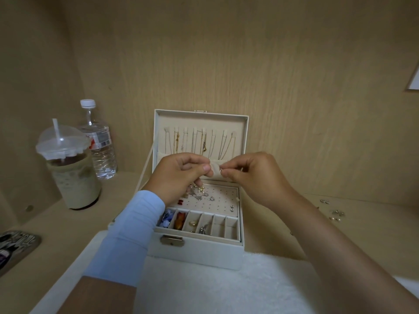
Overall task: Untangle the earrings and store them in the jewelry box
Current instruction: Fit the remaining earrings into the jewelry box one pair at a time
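A white jewelry box (199, 250) stands open in the middle of the desk, its lid upright with several necklaces hanging inside. Its perforated earring panel (217, 200) carries several small earrings at the left, and the front compartments hold beads and rings. My left hand (179, 175) and my right hand (254, 175) hover above the panel, close together. My right fingertips pinch a tiny silver earring (220, 170). My left hand's fingers are curled, thumb pressed to forefinger; what they pinch is too small to tell. More loose earrings (333, 211) lie on the desk at the right.
An iced drink cup (70, 173) with a straw and a water bottle (99, 141) stand at the left. A phone (15, 248) lies at the left edge. A white fluffy cloth (217, 286) covers the desk in front of the box. Wooden walls enclose the desk.
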Demonstrator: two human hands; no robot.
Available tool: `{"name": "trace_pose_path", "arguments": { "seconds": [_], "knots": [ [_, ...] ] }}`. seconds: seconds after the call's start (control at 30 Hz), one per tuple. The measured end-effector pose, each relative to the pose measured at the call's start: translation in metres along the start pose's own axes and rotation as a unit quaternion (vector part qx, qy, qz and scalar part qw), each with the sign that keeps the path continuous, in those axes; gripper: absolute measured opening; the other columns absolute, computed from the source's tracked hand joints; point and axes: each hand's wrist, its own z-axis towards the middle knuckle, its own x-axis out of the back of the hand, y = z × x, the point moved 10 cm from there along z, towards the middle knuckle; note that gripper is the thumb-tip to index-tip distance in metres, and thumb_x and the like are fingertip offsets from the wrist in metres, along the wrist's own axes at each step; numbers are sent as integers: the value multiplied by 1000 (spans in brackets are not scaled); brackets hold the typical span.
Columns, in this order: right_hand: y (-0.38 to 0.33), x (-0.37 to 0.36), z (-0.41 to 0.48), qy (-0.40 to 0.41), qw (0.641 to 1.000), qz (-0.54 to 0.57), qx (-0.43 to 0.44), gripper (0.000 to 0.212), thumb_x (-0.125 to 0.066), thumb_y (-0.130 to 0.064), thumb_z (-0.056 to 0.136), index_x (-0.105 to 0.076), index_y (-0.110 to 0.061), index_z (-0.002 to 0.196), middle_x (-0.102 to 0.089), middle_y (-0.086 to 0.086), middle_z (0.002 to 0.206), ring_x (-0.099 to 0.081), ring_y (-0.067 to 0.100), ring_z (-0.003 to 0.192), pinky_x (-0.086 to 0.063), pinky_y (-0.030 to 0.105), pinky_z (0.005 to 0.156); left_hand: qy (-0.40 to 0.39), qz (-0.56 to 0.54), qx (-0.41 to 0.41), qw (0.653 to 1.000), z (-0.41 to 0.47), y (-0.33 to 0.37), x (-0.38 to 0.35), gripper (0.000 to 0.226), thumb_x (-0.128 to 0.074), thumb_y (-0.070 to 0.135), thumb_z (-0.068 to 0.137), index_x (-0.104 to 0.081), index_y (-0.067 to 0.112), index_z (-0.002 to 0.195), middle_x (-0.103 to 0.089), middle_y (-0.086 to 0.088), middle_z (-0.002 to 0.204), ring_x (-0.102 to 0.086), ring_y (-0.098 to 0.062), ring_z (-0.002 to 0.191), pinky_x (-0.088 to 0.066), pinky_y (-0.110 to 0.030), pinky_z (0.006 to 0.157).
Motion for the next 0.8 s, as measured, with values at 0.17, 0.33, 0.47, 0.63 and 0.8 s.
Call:
{"name": "trace_pose_path", "arguments": {
  "seconds": [0.17,0.33,0.47,0.63,0.8],
  "knots": [
    [11,-26,-10,-103,981,-165,18,6,-79,-37,83,-80,-34,88,-73,-21,83,-63,-5,76,-49,23,71,20,-57,43,997,3,-13,2,13,-63,24,94,-72,15,96,-76,3,87,-59,-9,63,-46,-21,52],
    [5,-30,-11,-102,977,-184,39,6,-79,-36,83,-80,-33,88,-73,-20,83,-64,-2,77,-49,20,69,19,-130,70,989,6,-16,0,14,-64,23,94,-70,15,104,-75,3,86,-59,-12,62,-42,-23,51],
    [7,-35,-11,-120,972,-197,48,7,-78,-35,84,-79,-34,90,-73,-20,84,-64,-2,78,-51,21,71,0,-137,86,987,5,-17,-6,14,-62,20,95,-67,12,105,-77,2,96,-64,-10,66,-44,-20,51],
    [8,-39,-10,-155,966,-202,44,9,-74,-36,88,-79,-35,95,-73,-20,91,-64,-2,84,-54,28,79,10,-153,100,983,5,-22,-8,11,-70,23,89,-73,15,96,-76,6,90,-64,-8,72,-44,-21,55],
    [23,-41,-8,-161,984,-74,-31,8,-84,-25,80,-79,-28,86,-74,-15,80,-67,-3,76,-57,26,78,19,-191,114,975,7,-27,-9,10,-73,24,85,-73,17,93,-69,10,72,-55,-8,60,-40,-18,47]
  ]
}}
